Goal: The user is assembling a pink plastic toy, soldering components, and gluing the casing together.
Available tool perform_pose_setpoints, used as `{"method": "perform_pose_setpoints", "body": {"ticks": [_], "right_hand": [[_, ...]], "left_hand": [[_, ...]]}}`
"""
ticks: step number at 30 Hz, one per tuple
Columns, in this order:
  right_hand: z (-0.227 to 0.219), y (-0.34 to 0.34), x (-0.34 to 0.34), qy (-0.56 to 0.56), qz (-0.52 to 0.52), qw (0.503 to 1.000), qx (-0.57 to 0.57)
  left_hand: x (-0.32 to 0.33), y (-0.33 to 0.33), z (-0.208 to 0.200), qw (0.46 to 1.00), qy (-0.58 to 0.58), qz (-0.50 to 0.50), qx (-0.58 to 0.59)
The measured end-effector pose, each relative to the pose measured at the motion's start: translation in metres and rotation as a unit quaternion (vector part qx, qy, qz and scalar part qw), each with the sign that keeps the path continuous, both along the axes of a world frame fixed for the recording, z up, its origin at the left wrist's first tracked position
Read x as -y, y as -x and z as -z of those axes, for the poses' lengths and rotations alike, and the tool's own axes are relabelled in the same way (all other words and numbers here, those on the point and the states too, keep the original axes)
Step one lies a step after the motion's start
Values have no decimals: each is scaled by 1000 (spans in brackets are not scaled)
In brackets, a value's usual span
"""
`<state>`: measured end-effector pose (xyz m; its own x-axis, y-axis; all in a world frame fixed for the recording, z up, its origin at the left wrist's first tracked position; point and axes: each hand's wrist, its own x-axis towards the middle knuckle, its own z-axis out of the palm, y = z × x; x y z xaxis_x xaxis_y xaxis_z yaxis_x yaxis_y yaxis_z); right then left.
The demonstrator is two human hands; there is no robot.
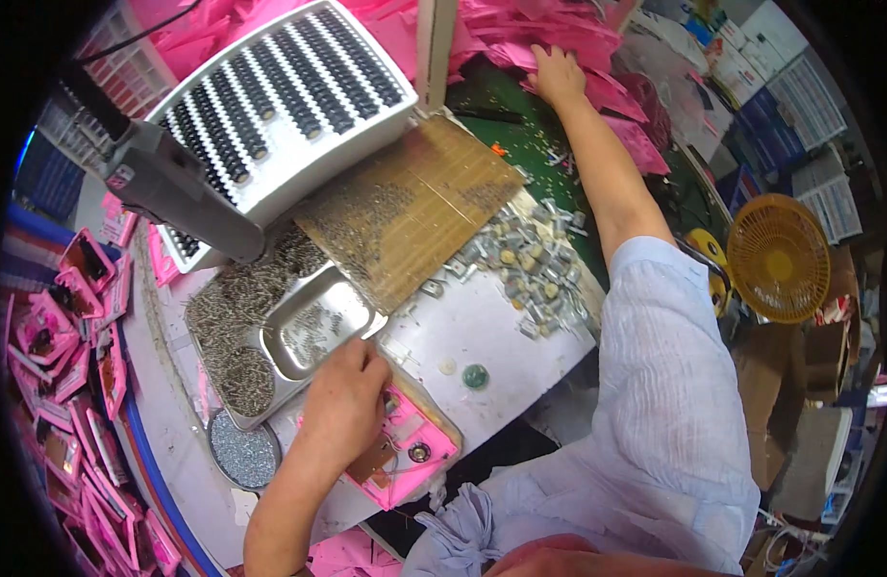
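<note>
My left hand (342, 399) is curled over the upper left end of a pink plastic housing (397, 481), beside the rim of a small steel tray (352, 327). Its fingers are bent together, and whatever they hold is hidden. Inside the housing show a round black part (419, 452), a brown board and thin wires. My right arm stretches to the far side. There my right hand (559, 77) has its fingers apart, resting at the edge of a heap of pink plastic pieces (520, 34).
Left of the steel tray lies a pile of small screws (232, 327), with a dish of grey bits (243, 450) below. Small metal parts (539, 260) are strewn beside a brown board (414, 202). A white box with black parts (289, 87), a grey tool (184, 192) and stacked pink housings (78, 385) stand left.
</note>
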<state>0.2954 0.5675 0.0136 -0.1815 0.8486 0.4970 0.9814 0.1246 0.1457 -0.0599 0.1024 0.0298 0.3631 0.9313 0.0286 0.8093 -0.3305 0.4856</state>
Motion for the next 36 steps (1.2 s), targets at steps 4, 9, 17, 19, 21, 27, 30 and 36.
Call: {"method": "perform_pose_setpoints", "body": {"ticks": [4,9,17,19,21,27,30,36], "right_hand": [[-3,5,-36,7,-49,994,96],[-29,-45,-88,-8,-50,995,87],[-79,-103,-48,-143,85,920,-355],[-66,-58,21,-229,-178,680,-673],[-72,30,155,-183,-397,617,-654],[-32,149,409,19,-656,681,-324],[-32,172,432,145,-640,682,-324],[19,153,439,199,-565,779,-182]], "left_hand": [[13,5,0,999,-14,-18,22],[43,25,6,998,-27,-57,24],[74,31,3,924,-131,-269,237],[85,33,11,870,-62,-288,396],[98,34,-6,786,51,-254,562],[109,28,-39,562,190,-48,803],[123,45,-27,644,160,-319,677],[178,94,-8,572,-13,-349,742]]}}
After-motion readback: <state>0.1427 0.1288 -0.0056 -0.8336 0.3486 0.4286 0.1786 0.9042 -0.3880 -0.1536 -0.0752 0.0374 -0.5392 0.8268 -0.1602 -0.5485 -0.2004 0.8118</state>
